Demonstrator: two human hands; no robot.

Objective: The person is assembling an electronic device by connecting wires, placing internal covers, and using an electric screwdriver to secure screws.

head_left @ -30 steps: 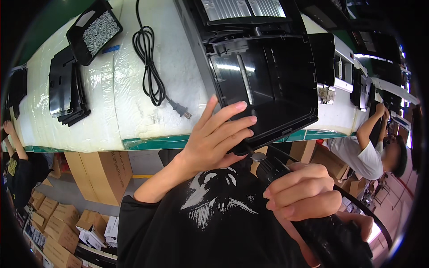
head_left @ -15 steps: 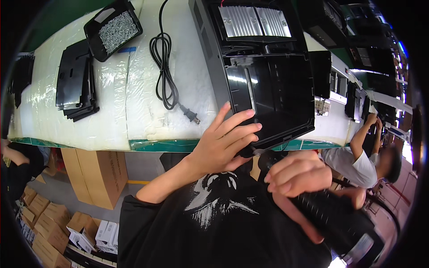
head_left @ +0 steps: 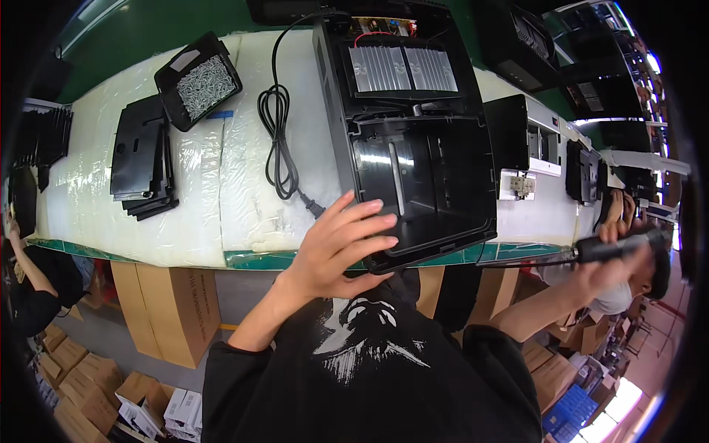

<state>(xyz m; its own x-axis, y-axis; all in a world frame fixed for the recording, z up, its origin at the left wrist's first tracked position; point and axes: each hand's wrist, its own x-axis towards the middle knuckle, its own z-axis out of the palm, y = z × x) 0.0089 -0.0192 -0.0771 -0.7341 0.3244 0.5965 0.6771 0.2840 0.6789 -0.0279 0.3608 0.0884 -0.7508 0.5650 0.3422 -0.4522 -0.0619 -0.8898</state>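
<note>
A large black plastic housing [head_left: 469, 177] lies open side up on the bench, with two ribbed silver metal plates [head_left: 380, 70] in its far part. My left hand [head_left: 329, 247] grips its near left corner, fingers spread over the wall and thumb along the front. Out to the right, clear of the housing, my right hand [head_left: 617, 266] is closed around a black electric screwdriver [head_left: 598, 249]. The tool's thin shaft points left. Motion blurs this hand and the tool. Left of the housing, a black power cord [head_left: 278, 151] lies coiled and tied.
A black tray [head_left: 171, 103] of silver screws [head_left: 207, 85] and a stack of black panels [head_left: 138, 151] lie on the left. A black and white unit [head_left: 545, 136] stands right of the housing. A co-worker [head_left: 617, 292] is close behind my right hand. Cartons [head_left: 170, 310] stand below the bench.
My right hand has swung right and upward with the screwdriver, away from the housing's front edge. My left hand keeps its place on the near left corner. The whole view has shifted slightly.
</note>
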